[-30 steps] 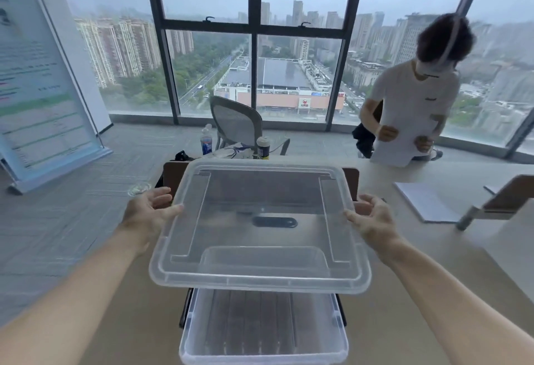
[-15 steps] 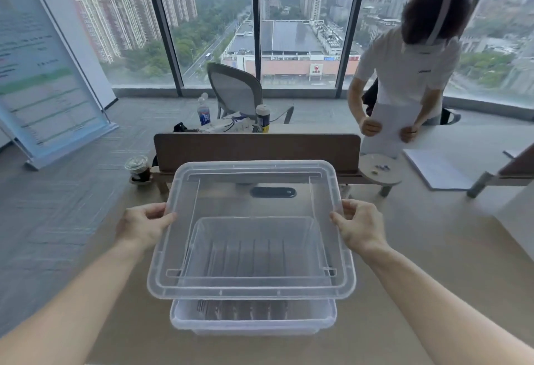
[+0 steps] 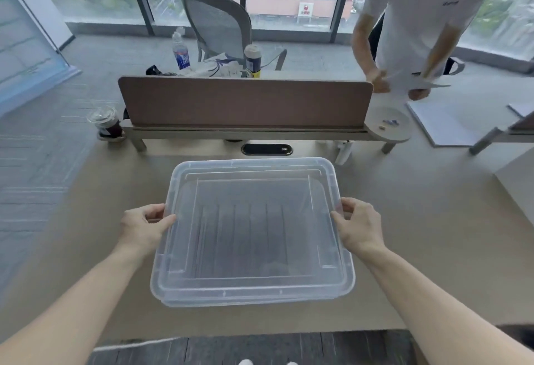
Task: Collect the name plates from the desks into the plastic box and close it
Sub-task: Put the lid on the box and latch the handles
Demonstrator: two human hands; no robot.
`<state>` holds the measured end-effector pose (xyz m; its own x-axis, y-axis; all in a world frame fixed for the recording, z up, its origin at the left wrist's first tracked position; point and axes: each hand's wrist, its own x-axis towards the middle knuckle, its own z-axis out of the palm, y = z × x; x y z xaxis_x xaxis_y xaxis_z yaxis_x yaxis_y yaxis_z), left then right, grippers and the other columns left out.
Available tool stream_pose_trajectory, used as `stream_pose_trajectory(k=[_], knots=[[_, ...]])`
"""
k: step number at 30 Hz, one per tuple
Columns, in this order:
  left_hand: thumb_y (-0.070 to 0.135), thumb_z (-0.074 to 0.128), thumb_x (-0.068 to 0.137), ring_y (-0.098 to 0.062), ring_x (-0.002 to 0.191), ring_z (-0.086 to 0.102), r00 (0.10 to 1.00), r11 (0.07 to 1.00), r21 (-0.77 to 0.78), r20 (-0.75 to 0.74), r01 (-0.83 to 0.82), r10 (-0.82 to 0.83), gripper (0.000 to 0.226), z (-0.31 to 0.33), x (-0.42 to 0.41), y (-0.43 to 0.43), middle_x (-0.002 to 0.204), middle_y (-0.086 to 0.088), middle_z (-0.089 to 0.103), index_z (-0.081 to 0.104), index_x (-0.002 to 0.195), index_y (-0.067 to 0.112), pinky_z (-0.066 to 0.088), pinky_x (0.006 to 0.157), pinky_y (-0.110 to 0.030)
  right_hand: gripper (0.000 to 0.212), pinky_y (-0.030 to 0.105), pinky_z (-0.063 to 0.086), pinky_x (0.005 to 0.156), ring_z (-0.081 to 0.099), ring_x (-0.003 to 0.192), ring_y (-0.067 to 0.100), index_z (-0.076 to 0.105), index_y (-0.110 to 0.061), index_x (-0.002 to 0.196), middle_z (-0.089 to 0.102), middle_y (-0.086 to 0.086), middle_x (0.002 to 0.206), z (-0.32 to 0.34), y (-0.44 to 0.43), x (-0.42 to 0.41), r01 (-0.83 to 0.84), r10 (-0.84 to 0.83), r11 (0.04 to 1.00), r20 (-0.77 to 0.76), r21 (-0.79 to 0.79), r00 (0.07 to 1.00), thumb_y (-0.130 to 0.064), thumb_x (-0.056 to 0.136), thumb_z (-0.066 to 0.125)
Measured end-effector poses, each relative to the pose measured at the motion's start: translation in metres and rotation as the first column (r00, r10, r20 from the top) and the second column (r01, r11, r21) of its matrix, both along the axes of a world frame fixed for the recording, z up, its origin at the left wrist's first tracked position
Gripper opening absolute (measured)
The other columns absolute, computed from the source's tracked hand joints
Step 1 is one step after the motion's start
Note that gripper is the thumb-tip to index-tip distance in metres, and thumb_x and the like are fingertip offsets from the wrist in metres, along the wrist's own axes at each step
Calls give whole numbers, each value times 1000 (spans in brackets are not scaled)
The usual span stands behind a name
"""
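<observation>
A clear plastic lid (image 3: 251, 226) lies flat over the clear plastic box (image 3: 248, 302) on the beige desk (image 3: 419, 249); only the box's front rim shows under it. My left hand (image 3: 144, 227) grips the lid's left edge. My right hand (image 3: 359, 224) grips its right edge. Through the lid I see the box's ribbed floor and a faint dark shape at the near right. No name plate is clearly visible.
A brown divider panel (image 3: 245, 101) crosses the desk behind the box, with a cable slot (image 3: 266, 149) before it. An iced drink cup (image 3: 105, 122) stands at its left end, a round tray (image 3: 388, 125) at its right. A person in white (image 3: 424, 18) handles papers at the far right.
Both hands have lowered the lid from above the box down onto it. The view has tilted downward toward the desk.
</observation>
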<state>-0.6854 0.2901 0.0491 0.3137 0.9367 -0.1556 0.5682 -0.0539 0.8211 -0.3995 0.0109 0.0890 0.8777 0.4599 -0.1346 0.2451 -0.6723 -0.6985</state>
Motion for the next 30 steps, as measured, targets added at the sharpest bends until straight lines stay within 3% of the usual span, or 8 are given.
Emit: stream_pose_trajectory(k=[2,5,9,16,21,26,30], knots=[[-2,78,85,-22,85,64,999,1000,-10,-31,12,-12,29,-9,0,2,94,-9,71,74,113,-4,53,70,-9,27,26,50,91,65,91,14,71,-11,116,69,-4,95,-14,2,2,16,-16,1000,-24,-6,1000,-14,89,72],[0,79,85,-24,88,67,997,999,-43,-80,18,-22,29,-19,-1,2,96,-8,73,75,114,-2,56,93,-38,27,25,49,89,65,90,16,70,-8,115,75,6,104,-31,4,3,29,-30,999,-28,-43,999,-13,89,73],[7,80,85,-26,93,70,994,999,-26,-104,20,-23,28,-25,9,5,96,-4,73,77,113,5,53,90,-35,24,23,48,89,63,88,16,74,-8,113,77,8,106,-44,4,5,32,-36,995,-39,-91,999,-12,89,73],[12,79,82,-26,83,71,983,998,59,-179,-16,26,16,-30,16,1,84,-2,73,78,98,15,58,86,-39,27,27,52,97,67,88,15,76,-8,114,79,5,102,-53,2,4,23,-28,993,-39,-113,999,-10,87,73],[15,79,83,-26,83,71,975,998,48,-219,-30,40,15,-32,10,-2,81,-1,72,79,98,15,55,81,-35,24,22,50,85,71,82,16,79,-13,109,72,-5,83,-50,6,2,5,-10,996,-57,-94,998,-8,86,73],[17,77,83,-24,81,70,967,998,60,-249,-34,48,12,-30,9,-6,80,1,72,78,95,15,51,77,-31,23,28,56,85,72,82,16,80,-16,109,75,-5,84,-53,6,2,-7,3,995,-41,-98,999,-10,87,73],[18,76,85,-22,80,65,951,996,86,-305,-21,46,10,-28,8,-11,82,0,71,77,94,13,43,75,-29,21,24,51,78,70,79,11,80,-18,107,74,-6,85,-57,4,2,-11,8,995,-29,-95,1000,-12,89,72]])
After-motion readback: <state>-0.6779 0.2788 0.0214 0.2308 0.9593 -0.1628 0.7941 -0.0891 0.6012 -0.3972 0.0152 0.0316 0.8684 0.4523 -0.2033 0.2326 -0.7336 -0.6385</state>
